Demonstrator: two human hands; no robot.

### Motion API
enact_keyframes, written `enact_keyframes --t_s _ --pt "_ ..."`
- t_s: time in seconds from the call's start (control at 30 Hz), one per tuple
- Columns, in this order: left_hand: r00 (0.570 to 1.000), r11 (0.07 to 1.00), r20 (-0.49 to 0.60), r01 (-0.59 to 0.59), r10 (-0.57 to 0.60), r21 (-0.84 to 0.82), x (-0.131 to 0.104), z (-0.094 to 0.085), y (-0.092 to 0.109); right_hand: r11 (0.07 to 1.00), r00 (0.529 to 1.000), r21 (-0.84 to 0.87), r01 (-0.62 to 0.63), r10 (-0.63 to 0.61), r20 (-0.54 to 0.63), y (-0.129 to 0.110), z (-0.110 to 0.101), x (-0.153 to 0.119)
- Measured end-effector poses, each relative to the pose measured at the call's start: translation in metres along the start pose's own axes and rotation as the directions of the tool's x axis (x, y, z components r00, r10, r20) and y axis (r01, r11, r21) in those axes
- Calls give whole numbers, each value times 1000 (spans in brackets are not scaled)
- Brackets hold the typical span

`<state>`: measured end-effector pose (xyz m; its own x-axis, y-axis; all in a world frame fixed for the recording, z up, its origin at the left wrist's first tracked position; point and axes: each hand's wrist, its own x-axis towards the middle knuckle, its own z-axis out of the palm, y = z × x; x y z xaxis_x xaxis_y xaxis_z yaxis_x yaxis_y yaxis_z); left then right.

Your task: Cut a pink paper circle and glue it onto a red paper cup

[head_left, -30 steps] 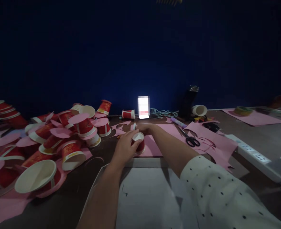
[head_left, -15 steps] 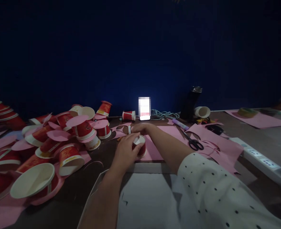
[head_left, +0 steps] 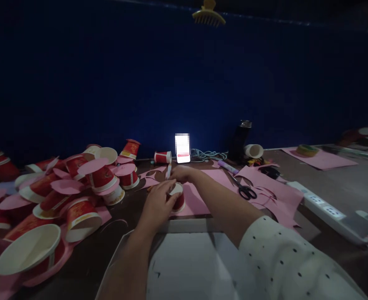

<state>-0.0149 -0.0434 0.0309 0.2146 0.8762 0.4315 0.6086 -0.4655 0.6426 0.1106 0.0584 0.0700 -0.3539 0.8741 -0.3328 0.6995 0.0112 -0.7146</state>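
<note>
A red paper cup (head_left: pixel 179 203) stands on pink paper in front of me, its pale end facing up; it looks upside down. My left hand (head_left: pixel 159 202) is closed around the cup's left side, thumb toward me and fingers on the far side. Just beyond the cup, my right hand (head_left: pixel 182 173) bends inward with its fingers curled. A slim white tube-like object (head_left: pixel 168 171) sticks up at the right fingertips and seems held there. The fingertips themselves are partly hidden behind the left hand. Under the cup lies a pink paper sheet (head_left: pixel 199 200).
Many red cups with pink paper discs (head_left: pixel 101 175) are heaped at left. A lit phone (head_left: pixel 183 150) stands at the back. Black scissors (head_left: pixel 247 192), paper scraps (head_left: pixel 274 189), a purple tube (head_left: pixel 228 167) and a power strip (head_left: pixel 318 202) lie right. A white box (head_left: pixel 190 262) is nearest me.
The view has tilted up and shifted right, bringing a yellow hair claw into sight at the top. My hands hold nearly the same pose around the cup.
</note>
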Motion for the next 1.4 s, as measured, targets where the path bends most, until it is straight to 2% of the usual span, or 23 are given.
enact_keyframes --t_s 0.07,0.13,0.17,0.2,0.23,0.27,0.3,0.37,0.47,0.57,0.63,0.77,0.9,1.1,1.27,1.4 --pt "1000 1000 9 7 -7 -20 0 1 -3 999 991 8 51 -50 -124 -2 -8 -16" --pt "1000 998 4 23 -23 -56 0 3 -7 994 959 13 106 -99 -266 2 -16 -41" --pt "1000 997 -1 31 -31 -70 0 4 -8 992 929 7 126 -116 -352 6 -19 -57" --pt "999 996 -6 34 -35 -77 0 4 -9 985 873 -28 171 -165 -458 12 -20 -74" --pt "999 997 -11 33 -34 -72 0 3 -9 977 828 -50 206 -202 -523 18 -20 -92" --pt "999 998 -3 32 -32 -54 0 3 -8 973 805 -56 223 -216 -552 25 -18 -109" --pt "1000 999 -3 29 -29 -33 1 1 -7 973 801 -48 227 -214 -560 32 -14 -125" --pt "999 999 17 31 -31 15 1 -1 -2 979 826 -28 202 -186 -532 44 -2 -150" --pt "998 997 33 42 -44 61 2 -4 2 975 884 -39 217 -213 -417 52 25 -165" --pt "998 996 29 61 -63 59 3 -3 2 962 880 -102 255 -275 -387 49 48 -162" --pt "996 996 47 81 -82 31 4 -3 0 942 870 -219 254 -322 -374 44 57 -157" --pt "987 994 115 110 -111 13 10 -6 2 860 873 -471 194 -371 -317 35 68 -146" --pt "979 987 133 151 -157 54 12 -10 6 786 884 -601 147 -377 -276 27 85 -131" --pt "984 991 120 129 -131 24 9 -12 9 692 880 -710 130 -410 -239 14 109 -103" --pt "984 992 125 125 -127 22 10 -16 12 671 878 -728 142 -425 -221 5 113 -97" --pt "980 990 137 137 -141 41 12 -18 15 665 896 -737 121 -392 -207 1 112 -98"
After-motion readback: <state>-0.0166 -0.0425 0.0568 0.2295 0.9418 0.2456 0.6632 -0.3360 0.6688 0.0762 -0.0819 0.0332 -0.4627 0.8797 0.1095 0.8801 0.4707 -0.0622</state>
